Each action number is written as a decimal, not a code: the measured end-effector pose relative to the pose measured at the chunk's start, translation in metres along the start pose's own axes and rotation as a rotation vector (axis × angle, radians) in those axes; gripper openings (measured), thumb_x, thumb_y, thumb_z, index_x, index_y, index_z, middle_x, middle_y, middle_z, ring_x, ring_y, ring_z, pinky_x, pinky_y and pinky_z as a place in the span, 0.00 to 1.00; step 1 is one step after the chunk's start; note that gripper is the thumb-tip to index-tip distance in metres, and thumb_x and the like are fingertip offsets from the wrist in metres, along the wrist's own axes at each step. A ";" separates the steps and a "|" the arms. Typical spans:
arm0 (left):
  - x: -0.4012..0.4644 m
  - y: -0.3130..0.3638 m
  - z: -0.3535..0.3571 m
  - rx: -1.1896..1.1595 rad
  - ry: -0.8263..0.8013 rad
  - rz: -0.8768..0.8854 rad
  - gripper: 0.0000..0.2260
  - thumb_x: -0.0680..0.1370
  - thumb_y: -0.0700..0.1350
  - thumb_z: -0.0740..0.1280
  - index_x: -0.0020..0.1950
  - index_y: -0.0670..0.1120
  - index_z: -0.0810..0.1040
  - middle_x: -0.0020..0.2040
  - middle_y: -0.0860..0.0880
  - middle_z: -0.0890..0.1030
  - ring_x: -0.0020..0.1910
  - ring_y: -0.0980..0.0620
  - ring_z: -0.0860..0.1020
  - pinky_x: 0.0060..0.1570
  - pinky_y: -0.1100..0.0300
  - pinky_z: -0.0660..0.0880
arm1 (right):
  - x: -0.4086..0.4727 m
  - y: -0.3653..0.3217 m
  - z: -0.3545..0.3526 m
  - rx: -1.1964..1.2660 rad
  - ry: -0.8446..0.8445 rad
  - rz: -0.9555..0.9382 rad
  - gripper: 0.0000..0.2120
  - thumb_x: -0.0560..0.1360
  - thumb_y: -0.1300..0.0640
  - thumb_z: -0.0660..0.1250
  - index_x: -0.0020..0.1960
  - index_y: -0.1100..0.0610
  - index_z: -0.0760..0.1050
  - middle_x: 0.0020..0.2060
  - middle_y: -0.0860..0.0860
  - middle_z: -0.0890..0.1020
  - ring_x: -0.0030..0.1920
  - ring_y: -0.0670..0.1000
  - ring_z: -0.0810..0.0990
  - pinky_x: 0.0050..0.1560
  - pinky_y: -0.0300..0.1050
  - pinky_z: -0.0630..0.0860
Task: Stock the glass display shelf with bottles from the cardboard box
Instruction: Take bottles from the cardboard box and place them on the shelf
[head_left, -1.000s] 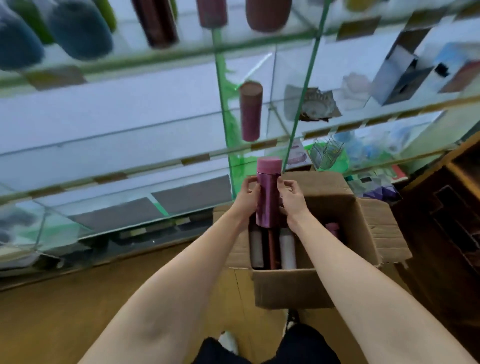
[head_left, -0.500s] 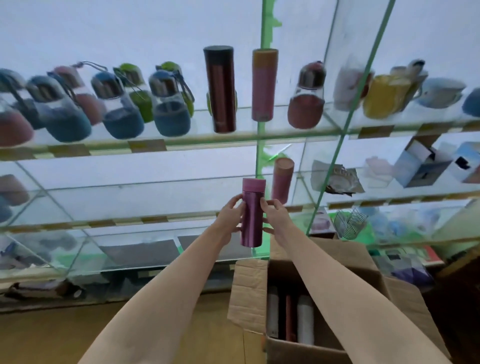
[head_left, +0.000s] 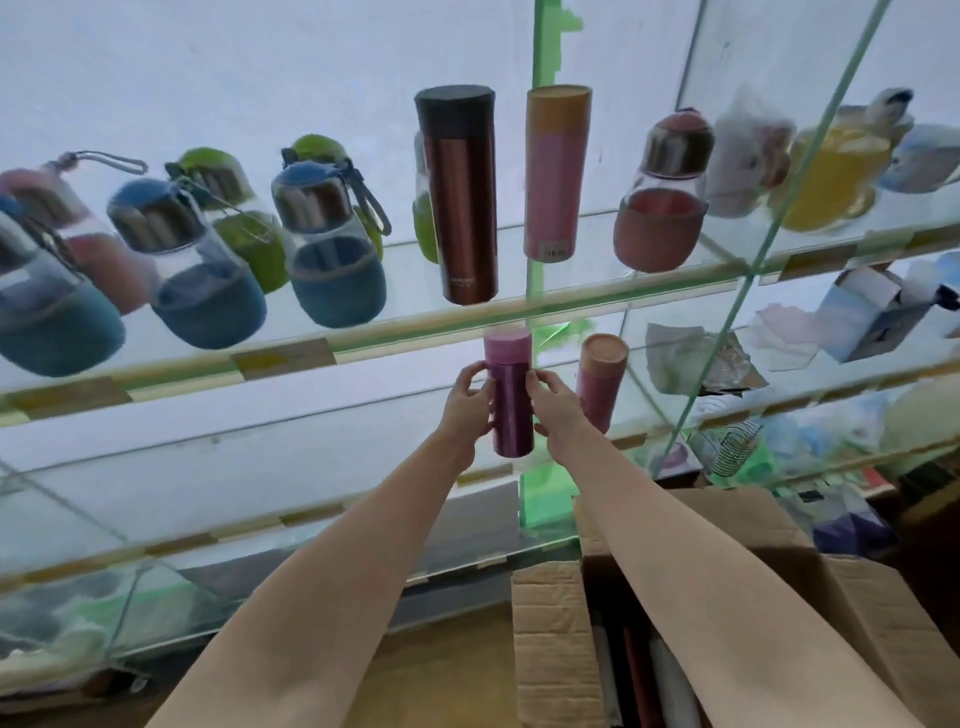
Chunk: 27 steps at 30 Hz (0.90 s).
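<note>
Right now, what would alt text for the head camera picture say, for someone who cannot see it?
A person's left hand and right hand hold a purple bottle upright, lifted toward a glass display shelf, beside a pink bottle already standing there. Above stand more bottles; an open cardboard box sits below.

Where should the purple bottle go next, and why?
Probably forward onto the glass shelf, set upright to the left of the pink bottle. Both hands, left hand and right hand, hold the purple bottle upright at that shelf's level, not yet set down, and the spot beside the pink bottle looks free.
</note>
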<state>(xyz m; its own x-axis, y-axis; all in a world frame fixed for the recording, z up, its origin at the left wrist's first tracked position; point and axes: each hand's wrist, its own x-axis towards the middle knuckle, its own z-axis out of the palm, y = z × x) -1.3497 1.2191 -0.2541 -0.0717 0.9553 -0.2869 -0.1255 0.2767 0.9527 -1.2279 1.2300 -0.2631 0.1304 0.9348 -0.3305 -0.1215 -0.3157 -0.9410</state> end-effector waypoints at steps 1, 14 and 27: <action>0.007 -0.001 -0.003 0.012 -0.008 0.002 0.08 0.84 0.44 0.61 0.61 0.54 0.73 0.47 0.45 0.76 0.47 0.47 0.77 0.47 0.53 0.78 | 0.004 0.002 0.003 0.027 0.007 0.007 0.07 0.84 0.56 0.61 0.59 0.53 0.76 0.46 0.49 0.80 0.46 0.49 0.77 0.40 0.40 0.71; 0.011 -0.010 -0.017 0.202 0.024 -0.090 0.07 0.84 0.45 0.59 0.57 0.43 0.74 0.48 0.46 0.77 0.43 0.47 0.76 0.41 0.56 0.76 | 0.004 0.010 -0.006 0.010 0.013 0.066 0.08 0.83 0.56 0.61 0.60 0.54 0.75 0.50 0.53 0.78 0.52 0.55 0.77 0.59 0.55 0.80; -0.119 -0.080 0.051 0.253 0.072 -0.210 0.12 0.83 0.48 0.62 0.59 0.40 0.76 0.47 0.41 0.81 0.39 0.46 0.80 0.38 0.55 0.77 | -0.078 0.084 -0.134 -0.060 -0.104 0.206 0.15 0.81 0.50 0.66 0.59 0.61 0.75 0.49 0.54 0.81 0.46 0.54 0.81 0.45 0.50 0.80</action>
<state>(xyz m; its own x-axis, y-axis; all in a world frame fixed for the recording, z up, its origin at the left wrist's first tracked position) -1.2805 1.0890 -0.2914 -0.1411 0.8675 -0.4770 0.1044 0.4922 0.8642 -1.1163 1.1091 -0.3261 0.0066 0.8601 -0.5100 -0.0756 -0.5082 -0.8579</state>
